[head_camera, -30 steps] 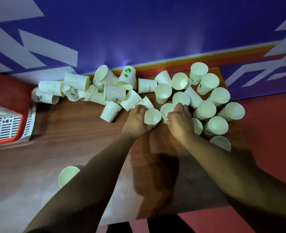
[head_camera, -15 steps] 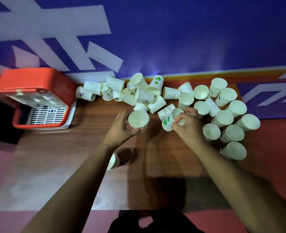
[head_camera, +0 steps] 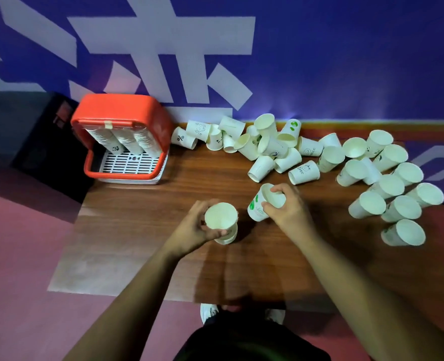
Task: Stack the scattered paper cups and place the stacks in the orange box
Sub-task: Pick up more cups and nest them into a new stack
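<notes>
A: Left hand [head_camera: 197, 227] first: it is closed around a short stack of cups [head_camera: 222, 222], mouth up, held right of and nearer than the orange box [head_camera: 122, 144].

B: And what is seen at the orange box itself?

A: It is stood at the table's [head_camera: 142, 217] left end, against the blue wall [head_camera: 320, 61]. Three stacks [head_camera: 127, 139] are already leaned inside it, above a white slatted floor.

B: Moving right from the box?

A: A jumbled heap of cups [head_camera: 265, 147], mostly tipped on their sides, is spread along the wall just right of the box. Nearer than that heap, the right hand [head_camera: 286, 207] is closed on a single cup with green print [head_camera: 264, 203], tilted, its mouth turned toward the held stack. Farthest from the box, more cups [head_camera: 395, 188] are gathered, most with their mouths toward the camera.

B: How should such cups be expected to handle?

A: They are judged very light and thin-walled, easily crushed or dented. A grip is best taken around the upper wall near the rolled rim, where the paper is stiffest, with gentle pressure. Nesting may be resisted if a cup is entered crooked, so the mouths should be lined up first.
</notes>
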### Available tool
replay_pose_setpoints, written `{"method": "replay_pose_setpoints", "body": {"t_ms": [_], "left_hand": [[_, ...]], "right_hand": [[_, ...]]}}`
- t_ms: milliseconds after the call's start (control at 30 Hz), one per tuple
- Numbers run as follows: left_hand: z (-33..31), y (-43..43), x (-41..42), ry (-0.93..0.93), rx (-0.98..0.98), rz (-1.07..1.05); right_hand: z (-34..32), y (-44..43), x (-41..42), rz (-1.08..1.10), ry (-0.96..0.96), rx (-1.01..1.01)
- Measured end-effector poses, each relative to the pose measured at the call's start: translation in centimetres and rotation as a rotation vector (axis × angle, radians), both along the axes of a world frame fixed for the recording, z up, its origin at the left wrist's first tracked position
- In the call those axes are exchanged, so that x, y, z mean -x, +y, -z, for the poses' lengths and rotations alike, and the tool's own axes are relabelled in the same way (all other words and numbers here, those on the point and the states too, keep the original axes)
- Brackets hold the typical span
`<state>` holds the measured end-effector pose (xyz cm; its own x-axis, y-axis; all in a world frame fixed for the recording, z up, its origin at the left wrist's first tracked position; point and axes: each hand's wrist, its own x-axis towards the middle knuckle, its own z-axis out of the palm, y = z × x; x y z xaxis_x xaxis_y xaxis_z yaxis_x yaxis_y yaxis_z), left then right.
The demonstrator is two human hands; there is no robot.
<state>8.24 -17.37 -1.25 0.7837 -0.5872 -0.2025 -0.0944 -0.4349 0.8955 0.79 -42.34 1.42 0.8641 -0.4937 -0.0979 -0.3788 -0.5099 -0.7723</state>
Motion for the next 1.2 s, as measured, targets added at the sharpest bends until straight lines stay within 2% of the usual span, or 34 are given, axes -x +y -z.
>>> {"method": "replay_pose_setpoints", "body": {"t_ms": [67,200,333,467,567,667,767,867,967,1200], "left_hand": [[1.1,0.0,0.2,-0.005,-0.021,0.018],[2.9,-0.9,0.6,-0.099,-0.225,0.005],[4.4,-0.9,0.7,-0.028,-0.216,0.042],[3.8,0.6,-0.8,0.051,-0.287,0.179],[3.4,2.2,-2.1,0.110,-0.148,0.113],[2.3,2.7,-2.8,0.195,0.036,0.037],[2.1,2.5,-2.6,0.239,0.063,0.096],[2.9,2.1,-2.5,0.143,-0.027,0.194],[3.6,2.1,-2.3,0.033,-0.100,0.205],[4.0,2.6,-2.8,0.010,-0.130,0.197]], "right_hand": [[-0.1,0.8,0.2,0.018,0.038,-0.006],[-0.6,1.8,0.6,0.057,0.063,-0.043],[-1.1,3.5,1.4,0.018,0.046,-0.097],[-1.1,5.1,1.3,-0.078,0.032,-0.152],[-0.6,6.1,1.1,-0.171,0.065,-0.114],[0.6,7.0,0.9,-0.292,0.111,0.082],[2.6,8.1,0.8,-0.364,0.128,0.185],[4.2,8.5,0.5,-0.356,0.165,0.157],[5.3,8.5,0.4,-0.368,0.212,0.127],[5.6,7.4,0.5,-0.374,0.291,-0.019]]}}
